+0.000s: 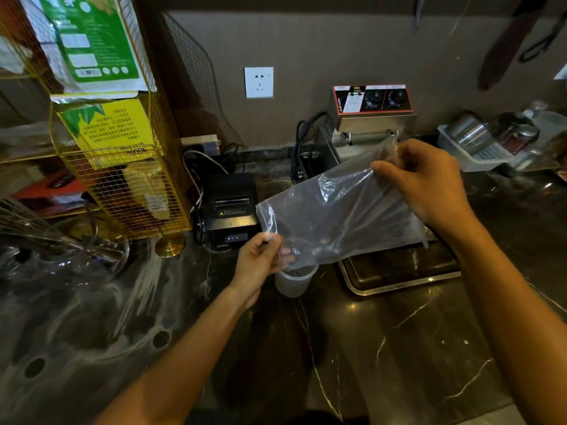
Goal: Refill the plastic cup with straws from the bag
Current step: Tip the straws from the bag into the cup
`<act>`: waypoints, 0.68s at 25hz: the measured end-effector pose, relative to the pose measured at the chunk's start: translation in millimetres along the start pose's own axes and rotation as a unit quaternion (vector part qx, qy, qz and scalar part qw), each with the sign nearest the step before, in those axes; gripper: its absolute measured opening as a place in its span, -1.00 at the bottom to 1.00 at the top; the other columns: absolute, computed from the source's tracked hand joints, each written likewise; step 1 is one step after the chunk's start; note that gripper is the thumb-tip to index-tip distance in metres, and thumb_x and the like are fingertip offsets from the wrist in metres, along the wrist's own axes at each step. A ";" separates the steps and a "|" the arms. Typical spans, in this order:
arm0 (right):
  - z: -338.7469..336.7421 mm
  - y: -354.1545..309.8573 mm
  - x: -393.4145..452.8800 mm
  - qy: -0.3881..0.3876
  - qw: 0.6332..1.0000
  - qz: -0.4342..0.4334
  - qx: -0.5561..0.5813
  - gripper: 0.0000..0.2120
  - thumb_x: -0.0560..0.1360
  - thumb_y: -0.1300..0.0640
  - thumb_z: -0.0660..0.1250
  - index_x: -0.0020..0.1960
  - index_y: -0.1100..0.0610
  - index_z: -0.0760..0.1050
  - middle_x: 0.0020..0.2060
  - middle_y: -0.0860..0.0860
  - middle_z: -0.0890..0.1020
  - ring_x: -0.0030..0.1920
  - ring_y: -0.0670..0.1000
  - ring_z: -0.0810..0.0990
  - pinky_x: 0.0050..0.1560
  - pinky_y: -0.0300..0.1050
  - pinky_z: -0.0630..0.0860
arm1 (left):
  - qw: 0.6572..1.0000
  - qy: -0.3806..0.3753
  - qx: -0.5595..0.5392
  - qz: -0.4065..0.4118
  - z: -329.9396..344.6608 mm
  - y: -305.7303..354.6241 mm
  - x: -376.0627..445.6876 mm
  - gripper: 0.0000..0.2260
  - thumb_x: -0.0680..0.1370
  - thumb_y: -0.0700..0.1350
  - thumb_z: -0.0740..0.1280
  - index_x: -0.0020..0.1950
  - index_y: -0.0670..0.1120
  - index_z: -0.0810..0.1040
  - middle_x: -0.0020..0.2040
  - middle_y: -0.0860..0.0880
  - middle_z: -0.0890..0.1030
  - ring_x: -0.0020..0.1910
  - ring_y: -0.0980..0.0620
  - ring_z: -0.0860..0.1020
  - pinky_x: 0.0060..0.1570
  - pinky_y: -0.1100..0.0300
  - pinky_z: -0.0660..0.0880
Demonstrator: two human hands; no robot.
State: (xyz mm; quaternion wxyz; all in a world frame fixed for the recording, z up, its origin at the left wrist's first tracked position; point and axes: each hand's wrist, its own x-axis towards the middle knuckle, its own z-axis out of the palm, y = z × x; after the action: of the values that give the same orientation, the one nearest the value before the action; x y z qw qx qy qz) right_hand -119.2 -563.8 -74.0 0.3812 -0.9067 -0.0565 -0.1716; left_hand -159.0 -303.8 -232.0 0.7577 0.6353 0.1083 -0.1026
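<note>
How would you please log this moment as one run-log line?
stage: emptying bag into cup | left hand: pinches bag low corner | right hand: lifts upper end | plastic cup: upright under bag | straws: none discernible

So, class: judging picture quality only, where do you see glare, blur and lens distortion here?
Head view: dim overall; glare streaks on the clear bag and on the dark countertop; left-edge glassware smeared and blurred; wide-angle bending stretches both forearms and tilts the gold wire rack.
</note>
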 end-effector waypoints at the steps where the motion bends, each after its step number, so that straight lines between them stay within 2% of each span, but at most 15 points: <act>1: 2.9 -1.7 3.6 -0.007 1.000 -0.006 -0.001 -0.80 0.54 -0.02 0.49 -0.15 0.04 0.54 -0.23 0.07 0.64 -0.12 0.17 0.67 -0.03 0.13 0.65 | 1.000 -0.001 -0.006 -0.007 -0.2 -1.9 -0.3 -0.78 0.69 -0.11 0.26 0.24 -0.20 0.58 0.01 -0.14 0.71 0.05 -0.11 0.74 0.17 -0.09 0.65; 4: 13.0 -6.4 10.8 -0.030 0.999 -0.033 -0.018 -0.70 0.55 -0.06 0.47 -0.08 0.18 0.55 -0.24 0.13 0.63 -0.20 0.14 0.63 -0.14 0.03 0.61 | 1.000 0.013 -0.009 -0.020 -5.2 -10.0 1.8 -0.75 0.69 -0.10 0.27 0.23 -0.27 0.56 0.10 -0.23 0.70 0.11 -0.17 0.73 0.23 -0.15 0.62; 6: 18.0 -10.9 12.3 -0.041 0.998 -0.050 -0.023 -0.71 0.56 -0.04 0.46 -0.16 0.13 0.49 -0.33 0.03 0.53 -0.32 0.00 0.50 -0.25 -0.17 0.47 | 0.999 0.020 -0.005 -0.025 -8.1 -13.2 2.1 -0.74 0.69 -0.10 0.27 0.21 -0.28 0.56 0.16 -0.29 0.68 0.12 -0.16 0.73 0.24 -0.16 0.62; 8: 21.4 -15.3 14.5 -0.050 0.998 -0.047 -0.005 -0.73 0.57 -0.04 0.45 -0.17 0.09 0.49 -0.35 0.01 0.51 -0.36 -0.06 0.45 -0.26 -0.25 0.42 | 0.999 0.026 0.007 -0.021 -10.0 -14.7 2.1 -0.76 0.68 -0.11 0.28 0.16 -0.27 0.60 0.13 -0.27 0.70 0.11 -0.14 0.72 0.22 -0.10 0.63; 11: 27.3 -16.6 17.6 -0.062 0.997 -0.051 -0.006 -0.69 0.61 -0.04 0.40 -0.12 0.19 0.52 -0.31 0.11 0.54 -0.31 0.09 0.49 -0.21 -0.09 0.47 | 0.998 0.041 0.038 -0.012 -11.8 -16.5 2.2 -0.80 0.67 -0.11 0.31 0.03 -0.21 0.65 0.07 -0.20 0.73 0.12 -0.15 0.70 0.15 0.03 0.64; 14: 33.5 -15.1 15.1 -0.091 0.995 -0.039 -0.027 -0.68 0.64 -0.03 0.35 -0.20 0.11 0.42 -0.35 -0.02 0.44 -0.33 -0.02 0.40 -0.24 -0.06 0.39 | 0.999 0.044 0.019 -0.026 -14.2 -20.8 4.2 -0.82 0.67 -0.09 0.32 -0.03 -0.15 0.64 0.10 -0.29 0.68 0.18 -0.25 0.66 0.23 -0.10 0.63; 15: 34.8 -13.9 13.0 -0.103 0.994 -0.031 -0.025 -0.72 0.64 -0.03 0.35 -0.17 0.08 0.43 -0.33 -0.04 0.46 -0.31 -0.05 0.42 -0.24 -0.08 0.39 | 0.998 0.047 0.015 -0.028 -15.1 -21.4 4.5 -0.82 0.67 -0.09 0.32 -0.04 -0.15 0.63 0.11 -0.30 0.67 0.19 -0.27 0.66 0.21 -0.08 0.64; 17: 33.5 -7.0 11.1 -0.130 0.991 0.009 -0.014 -0.77 0.61 -0.08 0.39 0.05 0.08 0.50 -0.17 -0.05 0.56 -0.18 -0.07 0.53 -0.14 -0.12 0.46 | 0.998 0.054 0.006 -0.028 -15.8 -21.3 5.5 -0.82 0.68 -0.10 0.30 -0.02 -0.13 0.64 0.12 -0.28 0.69 0.18 -0.26 0.67 0.16 -0.02 0.66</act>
State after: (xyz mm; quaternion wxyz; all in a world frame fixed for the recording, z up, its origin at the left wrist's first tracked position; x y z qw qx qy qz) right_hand -101.5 -535.4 -87.1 0.3598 -0.9269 -0.0949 -0.0495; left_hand -160.5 -292.0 -256.4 0.7437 0.6411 0.1663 -0.0905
